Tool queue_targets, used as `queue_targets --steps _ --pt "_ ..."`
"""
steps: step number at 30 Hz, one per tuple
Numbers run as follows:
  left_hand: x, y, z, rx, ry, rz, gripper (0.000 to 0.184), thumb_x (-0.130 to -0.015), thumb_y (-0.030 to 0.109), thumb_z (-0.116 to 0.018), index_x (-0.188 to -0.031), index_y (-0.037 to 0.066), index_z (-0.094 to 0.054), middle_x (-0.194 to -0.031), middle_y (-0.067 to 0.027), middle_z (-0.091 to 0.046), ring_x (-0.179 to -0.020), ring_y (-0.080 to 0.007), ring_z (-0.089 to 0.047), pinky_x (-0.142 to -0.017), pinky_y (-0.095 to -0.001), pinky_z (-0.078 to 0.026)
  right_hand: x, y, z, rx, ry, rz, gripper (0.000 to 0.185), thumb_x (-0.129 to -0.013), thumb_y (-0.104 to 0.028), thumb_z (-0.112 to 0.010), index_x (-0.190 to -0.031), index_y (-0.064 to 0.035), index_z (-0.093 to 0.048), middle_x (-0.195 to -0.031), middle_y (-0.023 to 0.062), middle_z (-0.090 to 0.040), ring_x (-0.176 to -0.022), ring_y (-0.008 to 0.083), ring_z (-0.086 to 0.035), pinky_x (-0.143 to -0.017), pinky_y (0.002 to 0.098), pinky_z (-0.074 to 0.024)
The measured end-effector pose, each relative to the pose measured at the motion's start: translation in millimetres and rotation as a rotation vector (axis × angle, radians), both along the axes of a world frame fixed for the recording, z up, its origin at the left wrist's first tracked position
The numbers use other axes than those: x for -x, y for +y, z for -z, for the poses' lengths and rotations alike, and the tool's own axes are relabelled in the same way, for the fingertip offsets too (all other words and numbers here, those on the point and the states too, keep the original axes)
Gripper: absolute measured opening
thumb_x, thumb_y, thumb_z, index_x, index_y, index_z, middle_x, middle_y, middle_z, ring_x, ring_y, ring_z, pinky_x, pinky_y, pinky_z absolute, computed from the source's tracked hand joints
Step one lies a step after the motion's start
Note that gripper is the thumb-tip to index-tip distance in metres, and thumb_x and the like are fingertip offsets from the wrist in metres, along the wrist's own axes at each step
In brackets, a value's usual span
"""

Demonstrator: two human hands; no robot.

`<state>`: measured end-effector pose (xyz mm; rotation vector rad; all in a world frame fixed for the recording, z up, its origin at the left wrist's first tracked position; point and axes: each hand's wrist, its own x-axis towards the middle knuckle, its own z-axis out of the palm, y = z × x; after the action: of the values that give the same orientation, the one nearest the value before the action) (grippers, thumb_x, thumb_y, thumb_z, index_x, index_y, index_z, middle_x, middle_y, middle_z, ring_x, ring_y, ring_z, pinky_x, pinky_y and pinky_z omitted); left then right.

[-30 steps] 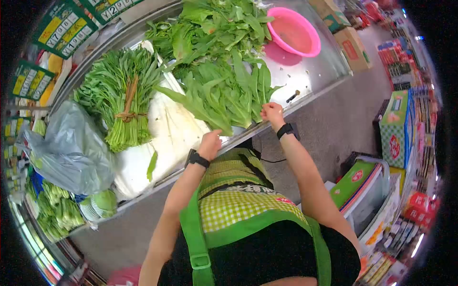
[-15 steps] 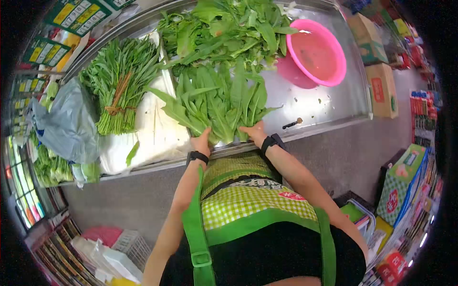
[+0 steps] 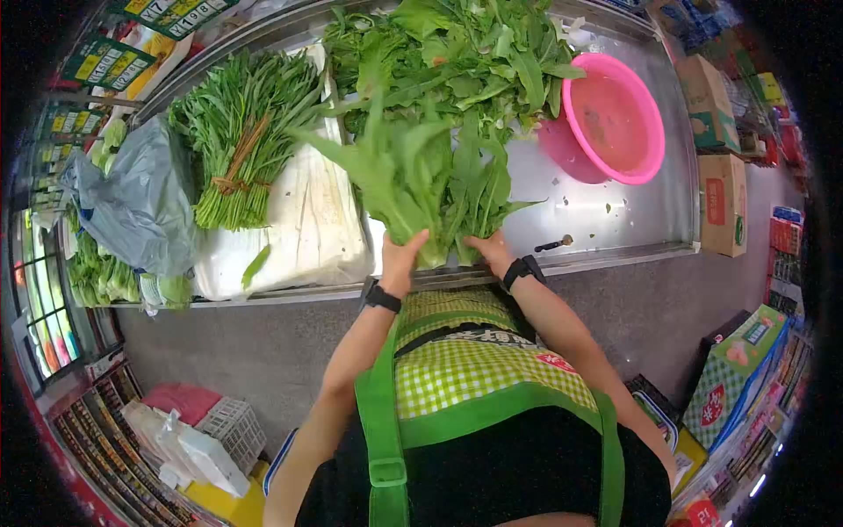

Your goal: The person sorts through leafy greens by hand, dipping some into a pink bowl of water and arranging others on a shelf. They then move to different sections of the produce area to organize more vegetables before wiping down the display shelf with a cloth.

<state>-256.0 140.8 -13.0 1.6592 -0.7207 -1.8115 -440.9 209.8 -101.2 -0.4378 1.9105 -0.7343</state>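
Note:
My left hand is closed round the stem end of a bunch of leafy greens, whose raised leaves are slightly blurred. On the bunch's right side, my right hand grips the stems of more leaves. Both hands are at the front edge of a metal tray table. A loose heap of greens lies behind them. To the left, a bundle tied with brown string rests on a white wrapped slab.
A pink basin stands at the tray's right, with a small dark knife nearer the front. A grey plastic bag sits at the left. Cardboard boxes stand beyond the right end; a white crate is low at left.
Both hands have drawn in around the leafy greens and now hold the stems. The left part of the bunch has been gathered and lifted a little. The view has turned and shifted.

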Motion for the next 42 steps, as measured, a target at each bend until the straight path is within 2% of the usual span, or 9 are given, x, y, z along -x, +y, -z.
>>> queue_targets --steps 8,11,15,19,21,23,24,27,42 --pt "3.8 -5.8 32.8 -0.010 -0.069 0.211 0.068 -0.072 0.025 -0.069 -0.119 -0.004 -0.031 -0.114 -0.0150 -0.047 -0.098 -0.0221 -0.050 -0.077 -0.0326 -0.044 -2.8 15.3 39.1 0.056 0.052 0.043 0.051 -0.066 -0.014 -0.071 -0.106 0.0068 -0.046 -0.100 0.0131 -0.056 -0.089 0.0205 -0.054 -0.078 0.0315 -0.0439" --pt "-4.4 -9.1 51.4 -0.018 -0.242 0.122 0.070 -0.071 0.030 -0.069 -0.118 -0.006 -0.031 -0.110 -0.0155 -0.048 -0.094 -0.0217 -0.051 -0.074 -0.0323 -0.045 -2.0 23.2 60.3 0.204 0.048 0.079 0.060 -0.066 -0.017 -0.072 -0.111 0.0075 -0.041 -0.106 0.0154 -0.052 -0.095 0.0217 -0.052 -0.082 0.0332 -0.0416" --pt "-18.8 -16.7 45.7 -0.201 0.098 -0.015 0.075 -0.073 0.043 -0.065 -0.117 -0.007 -0.029 -0.105 -0.0143 -0.047 -0.092 -0.0206 -0.050 -0.073 -0.0315 -0.045 -2.9 13.9 3.7 0.059 0.047 0.133 0.074 -0.065 -0.022 -0.074 -0.117 0.0093 -0.032 -0.118 0.0200 -0.042 -0.106 0.0257 -0.043 -0.087 0.0358 -0.0370" --pt "-27.8 -24.8 57.2 -0.407 -0.255 0.041 0.074 -0.074 0.045 -0.062 -0.115 -0.007 -0.030 -0.096 -0.0111 -0.051 -0.078 -0.0169 -0.051 -0.065 -0.0334 -0.045 -0.5 14.5 -6.3 0.016 0.071 0.103 0.098 -0.064 -0.035 -0.073 -0.126 0.0131 -0.014 -0.129 0.0272 -0.026 -0.120 0.0319 -0.028 -0.097 0.0368 -0.0282" --pt "-35.0 -25.4 43.6 -0.348 -0.188 0.214 0.066 -0.074 0.046 -0.061 -0.108 -0.005 -0.038 -0.081 -0.0085 -0.054 -0.067 -0.0178 -0.053 -0.056 -0.0334 -0.045 -16.6 13.4 -25.4 0.008 0.334 0.148 0.085 -0.065 -0.030 -0.072 -0.121 0.0122 -0.024 -0.121 0.0262 -0.035 -0.115 0.0336 -0.034 -0.091 0.0382 -0.0325" --pt "-25.8 -19.0 25.7 -0.338 0.135 -0.034 0.058 -0.074 0.047 -0.061 -0.099 -0.003 -0.045 -0.069 -0.0062 -0.054 -0.058 -0.0173 -0.052 -0.050 -0.0320 -0.043 -27.1 11.0 -55.0 0.242 0.743 -0.039 0.061 -0.067 -0.023 -0.069 -0.109 0.0090 -0.038 -0.108 0.0228 -0.044 -0.104 0.0347 -0.041 -0.082 0.0402 -0.0360" --pt "-31.9 -10.8 59.6 -0.313 0.126 0.015 0.056 -0.074 0.047 -0.062 -0.093 -0.003 -0.048 -0.073 -0.0080 -0.056 -0.063 -0.0179 -0.055 -0.049 -0.0306 -0.043 -35.5 4.3 -68.8 0.455 0.740 -0.124 0.035 -0.069 -0.019 -0.065 -0.089 0.0042 -0.049 -0.083 0.0197 -0.051 -0.082 0.0351 -0.050 -0.068 0.0397 -0.0396" --pt "-28.1 -0.9 66.4 -0.405 0.129 0.088 0.056 -0.073 0.046 -0.063 -0.095 -0.003 -0.047 -0.081 -0.0106 -0.057 -0.068 -0.0202 -0.057 -0.047 -0.0313 -0.043 -63.0 -2.2 -76.9 0.284 0.338 -0.584 0.025 -0.070 -0.022 -0.064 -0.078 -0.0008 -0.052 -0.067 0.0176 -0.054 -0.064 0.0335 -0.054 -0.056 0.0384 -0.0410" --pt "-0.3 6.3 29.3 -0.358 0.069 0.022 0.066 -0.073 0.033 -0.067 -0.117 0.004 -0.027 -0.107 -0.0139 -0.047 -0.089 -0.0252 -0.055 -0.058 -0.0408 -0.051 -74.4 1.9 -27.7 0.186 0.345 -0.375 0.024 -0.067 -0.019 -0.063 -0.071 0.0009 -0.052 -0.060 0.0153 -0.054 -0.056 0.0272 -0.056 -0.051 0.0357 -0.0427"
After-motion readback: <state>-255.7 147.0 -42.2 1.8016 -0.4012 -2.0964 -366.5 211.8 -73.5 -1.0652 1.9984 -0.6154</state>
